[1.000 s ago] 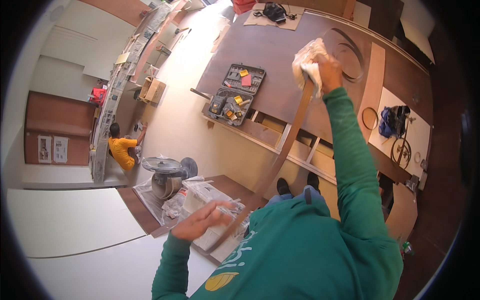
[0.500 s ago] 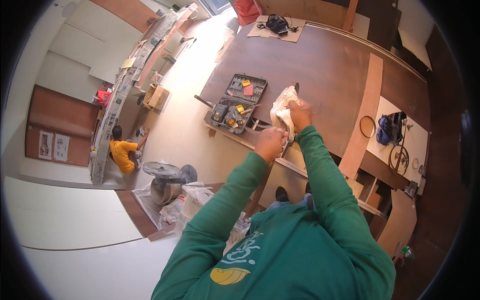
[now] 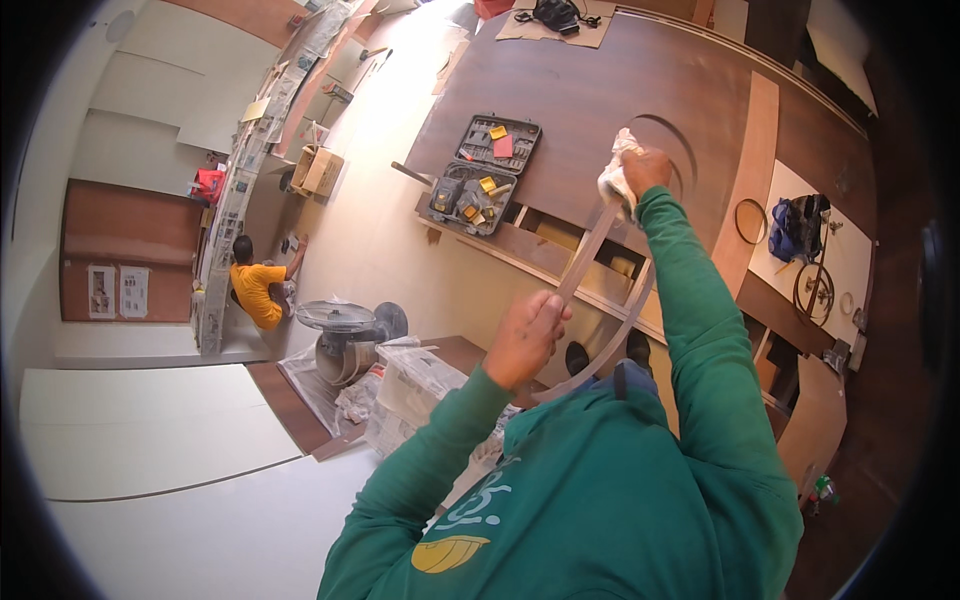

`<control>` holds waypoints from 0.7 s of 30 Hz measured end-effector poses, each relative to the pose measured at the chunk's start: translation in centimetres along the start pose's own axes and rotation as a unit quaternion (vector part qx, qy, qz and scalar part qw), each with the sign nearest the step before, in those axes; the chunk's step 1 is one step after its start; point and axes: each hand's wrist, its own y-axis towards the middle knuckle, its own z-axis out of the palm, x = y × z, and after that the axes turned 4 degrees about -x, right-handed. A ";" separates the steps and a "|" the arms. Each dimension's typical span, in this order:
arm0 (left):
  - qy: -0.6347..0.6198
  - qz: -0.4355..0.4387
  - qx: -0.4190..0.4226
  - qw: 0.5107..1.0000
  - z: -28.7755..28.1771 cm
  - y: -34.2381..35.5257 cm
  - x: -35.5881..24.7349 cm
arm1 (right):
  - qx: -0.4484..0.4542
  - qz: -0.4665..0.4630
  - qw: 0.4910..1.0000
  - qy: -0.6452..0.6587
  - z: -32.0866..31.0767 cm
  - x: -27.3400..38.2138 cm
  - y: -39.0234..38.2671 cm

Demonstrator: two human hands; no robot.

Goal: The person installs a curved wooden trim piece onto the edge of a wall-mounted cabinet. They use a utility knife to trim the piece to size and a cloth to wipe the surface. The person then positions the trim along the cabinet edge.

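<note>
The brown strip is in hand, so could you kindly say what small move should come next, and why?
Probably slide the white cloth a little farther from the left hand: the right hand holds the cloth against the brown strip, the left grips the strip nearer the body, and the stretch between runs nearly straight.

a brown tabletop (image 3: 570, 95) carries an open tool case (image 3: 468, 192), a long tan board (image 3: 752, 165), a white panel (image 3: 850, 262) and cardboard (image 3: 522, 28).
</note>
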 end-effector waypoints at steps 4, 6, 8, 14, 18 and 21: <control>0.008 -0.043 -0.005 0.999 -1.3 -7.3 -2.6 | -0.034 -0.026 0.998 -0.034 -3.2 1.4 4.1; 0.095 0.046 0.004 0.994 -3.0 -10.4 -2.5 | -0.054 -0.024 0.998 -0.023 -5.6 2.7 6.7; 0.110 -0.037 0.016 0.993 -4.1 -13.2 -4.3 | -0.080 -0.036 0.996 -0.016 -8.6 3.3 9.3; 0.029 -0.136 0.146 0.979 -9.3 -16.4 -1.7 | -0.044 -0.057 0.981 0.178 -9.9 9.1 10.3; 0.227 0.136 0.010 0.964 -12.1 -8.9 2.9 | 0.074 -0.098 0.933 0.339 -6.5 12.1 2.9; 0.061 0.211 0.027 0.975 -7.4 -0.7 -2.2 | 0.190 0.028 0.853 0.486 -6.3 16.2 -5.1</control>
